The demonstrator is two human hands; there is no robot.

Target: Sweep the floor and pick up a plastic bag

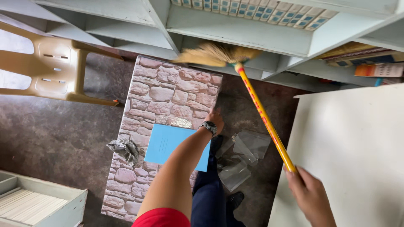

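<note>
A striped cloth (123,149) is lying at the left edge of a stone-patterned table (164,96), with a blue booklet (166,145) resting just right of it on the tabletop. The left hand (214,119), wearing a wristwatch (209,126), is pressing on the table's right edge; its fingers cannot be made out. Right of the table, the right hand (309,193) is gripping a yellow broom (263,115), fingers wrapped around the handle's lower end, bristles sweeping just beyond the table's far end.

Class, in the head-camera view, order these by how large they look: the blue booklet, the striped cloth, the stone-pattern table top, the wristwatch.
1. stone-pattern table top
2. blue booklet
3. striped cloth
4. wristwatch
</note>
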